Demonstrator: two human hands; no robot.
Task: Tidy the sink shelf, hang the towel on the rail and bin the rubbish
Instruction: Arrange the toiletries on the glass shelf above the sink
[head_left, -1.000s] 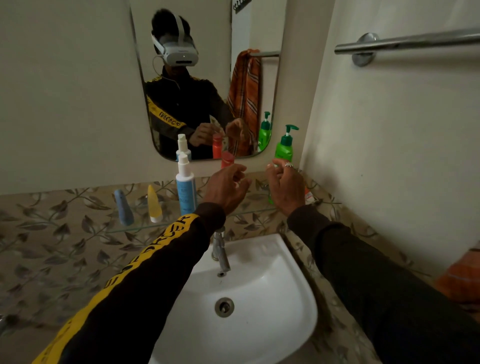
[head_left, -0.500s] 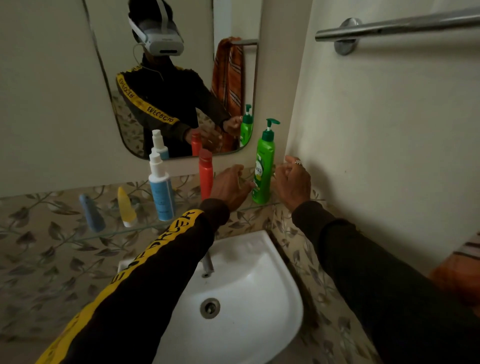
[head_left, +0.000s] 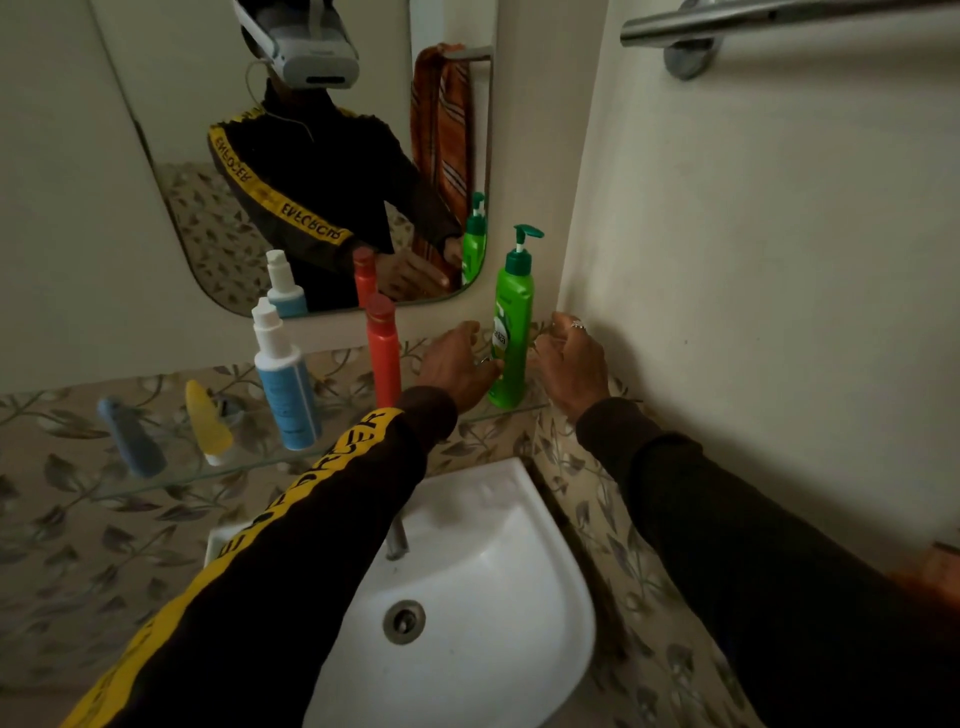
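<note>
Head view: bottles (head_left: 511, 332) on glass shelf (head_left: 249, 465)

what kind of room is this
Most likely a small home bathroom: a white ceramic wash basin sits under a wall mirror, a glass shelf holds toiletry bottles such as the green pump bottle, and a metal towel rail is fixed to the side wall.

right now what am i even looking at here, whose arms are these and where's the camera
The camera sits on a person's head, looking down at their own arms; the mirror reflects the headset. On the glass shelf above the white sink stand a green pump bottle, a red bottle and a blue-and-white spray bottle; a yellow tube and a blue tube lie there too. The left hand touches the green bottle; the right hand hovers beside it, holding nothing visible. A metal rail is on the wall.
</note>
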